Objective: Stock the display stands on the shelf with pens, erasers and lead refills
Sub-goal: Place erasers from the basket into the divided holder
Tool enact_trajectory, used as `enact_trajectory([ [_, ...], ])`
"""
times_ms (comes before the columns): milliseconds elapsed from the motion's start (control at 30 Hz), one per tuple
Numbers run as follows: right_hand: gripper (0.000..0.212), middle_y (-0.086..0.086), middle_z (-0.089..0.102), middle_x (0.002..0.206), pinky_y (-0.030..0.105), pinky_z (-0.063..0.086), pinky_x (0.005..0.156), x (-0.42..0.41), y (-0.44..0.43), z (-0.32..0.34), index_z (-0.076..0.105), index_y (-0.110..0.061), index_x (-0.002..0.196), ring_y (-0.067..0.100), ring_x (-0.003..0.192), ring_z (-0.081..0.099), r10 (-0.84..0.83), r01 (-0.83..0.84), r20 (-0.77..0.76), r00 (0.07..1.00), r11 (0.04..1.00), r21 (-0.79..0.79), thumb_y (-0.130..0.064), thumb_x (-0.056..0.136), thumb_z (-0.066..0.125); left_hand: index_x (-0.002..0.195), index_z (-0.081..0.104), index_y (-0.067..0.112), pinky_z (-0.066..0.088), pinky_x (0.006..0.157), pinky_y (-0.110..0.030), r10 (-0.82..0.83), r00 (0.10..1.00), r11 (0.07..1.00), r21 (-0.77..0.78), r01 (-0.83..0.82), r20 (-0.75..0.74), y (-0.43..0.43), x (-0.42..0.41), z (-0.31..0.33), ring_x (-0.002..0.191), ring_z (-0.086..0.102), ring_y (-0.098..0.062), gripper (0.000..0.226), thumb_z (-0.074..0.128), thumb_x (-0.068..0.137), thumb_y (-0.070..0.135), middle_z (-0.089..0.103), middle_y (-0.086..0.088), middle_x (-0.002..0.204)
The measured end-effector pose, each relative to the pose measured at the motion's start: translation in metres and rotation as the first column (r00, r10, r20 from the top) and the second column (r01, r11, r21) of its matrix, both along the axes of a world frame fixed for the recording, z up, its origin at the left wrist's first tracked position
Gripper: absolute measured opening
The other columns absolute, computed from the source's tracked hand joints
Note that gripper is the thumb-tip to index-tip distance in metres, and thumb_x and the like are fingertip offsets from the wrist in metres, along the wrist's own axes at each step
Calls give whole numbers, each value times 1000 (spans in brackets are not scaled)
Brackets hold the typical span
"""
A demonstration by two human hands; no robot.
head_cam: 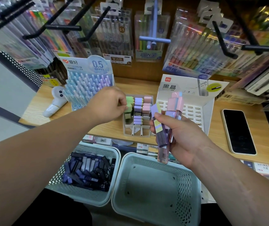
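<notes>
nearest, a basket [116, 154] holds the dark lead refills [88, 173], not yet shelved. above it the right hand [186, 137] curls round a fanned bundle of pink and purple erasers [169, 118]; held that loosely, one could slide out and drop. farther on, the left hand [107, 105] pinches a green eraser [129, 101] at the left column of the eraser stand [137, 135]; forcing it could topple its neighbours. the fingers hide the slot, so its depth is unclear.

Wooden shelf [218, 124], black peg hooks [62, 27] above, pale floor [0, 82] left.
</notes>
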State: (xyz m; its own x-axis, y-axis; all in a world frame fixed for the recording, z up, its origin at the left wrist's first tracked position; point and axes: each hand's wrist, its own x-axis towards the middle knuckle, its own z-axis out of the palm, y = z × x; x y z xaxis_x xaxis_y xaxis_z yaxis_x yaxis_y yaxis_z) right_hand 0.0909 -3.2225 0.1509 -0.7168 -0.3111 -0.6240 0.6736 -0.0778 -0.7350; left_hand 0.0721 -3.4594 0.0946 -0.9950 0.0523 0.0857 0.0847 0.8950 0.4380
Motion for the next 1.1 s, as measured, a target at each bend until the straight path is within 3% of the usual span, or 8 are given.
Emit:
enact_trajectory([
  [100, 8, 7, 71, 79, 29, 41, 61, 1, -1, -1, 70, -17, 97, 18, 65, 61, 11, -10, -14, 1000, 1000, 15, -14, 90, 72, 72, 68, 15, 51, 73, -34, 36, 998, 998, -47, -38, -42, 2, 0, -3, 77, 61, -20, 16, 81, 79, 18, 60, 2, 82],
  [300, 18, 7, 72, 78, 30, 42, 61, 0, 0, -3, 69, -16, 106, 18, 65, 61, -5, 5, -4, 1000, 1000, 28, -16, 89, 73, 92, 68, 15, 53, 75, -37, 26, 999, 995, -93, -30, -47, 7, 0, -4, 81, 59, -22, 16, 78, 80, 16, 53, 6, 84],
  [700, 21, 6, 74, 79, 20, 50, 52, 0, -6, -1, 71, -12, 109, 14, 61, 66, -14, 14, 42, 999, 1000, -15, -14, 88, 74, 94, 65, 22, 52, 73, -36, 71, 997, 995, -71, -71, -7, 9, 3, 1, 77, 54, -16, 26, 82, 75, 17, 53, 9, 76],
  [800, 22, 4, 74, 77, 23, 51, 57, 0, -6, -2, 71, -12, 110, 14, 62, 66, -8, 9, 36, 999, 1000, -8, -15, 88, 74, 96, 67, 19, 53, 73, -35, 140, 990, 987, 83, -140, 9, 16, 5, 13, 74, 58, -16, 16, 76, 84, 22, 62, 2, 80],
  [867, 22, 5, 74, 79, 27, 49, 62, 0, -6, -1, 71, -11, 109, 14, 63, 66, 8, -8, 23, 1000, 1000, -12, -15, 88, 74, 91, 70, 21, 53, 68, -34, 227, 962, 886, 377, -269, 155, 30, 8, 32, 67, 59, -15, 11, 69, 91, 32, 65, -3, 83],
  [933, 15, 5, 74, 81, 29, 48, 64, -1, -7, -1, 72, -13, 102, 14, 63, 66, 35, -35, 8, 999, 999, -26, -15, 88, 74, 90, 73, 20, 47, 57, -35, 146, 911, 701, 609, -370, 386, 43, 12, 50, 59, 57, -17, 18, 64, 96, 35, 67, -6, 87],
  [1000, 8, 4, 74, 81, 28, 48, 63, 0, -7, 0, 74, -16, 95, 14, 64, 66, 69, -69, -5, 998, 996, -51, -16, 87, 73, 99, 72, 11, 40, 50, -30, -9, 870, 597, 700, -391, 493, 52, 18, 58, 54, 54, -16, 17, 62, 98, 25, 68, -9, 87],
  [1100, 10, 6, 73, 83, 26, 49, 62, 1, -9, 1, 75, -15, 90, 15, 66, 65, 126, -129, -36, 991, 986, -106, -20, 81, 74, 99, 69, 5, 40, 49, -25, -80, 861, 477, 777, -410, 503, 55, 23, 58, 52, 54, -14, 9, 63, 95, 11, 61, -20, 81],
])
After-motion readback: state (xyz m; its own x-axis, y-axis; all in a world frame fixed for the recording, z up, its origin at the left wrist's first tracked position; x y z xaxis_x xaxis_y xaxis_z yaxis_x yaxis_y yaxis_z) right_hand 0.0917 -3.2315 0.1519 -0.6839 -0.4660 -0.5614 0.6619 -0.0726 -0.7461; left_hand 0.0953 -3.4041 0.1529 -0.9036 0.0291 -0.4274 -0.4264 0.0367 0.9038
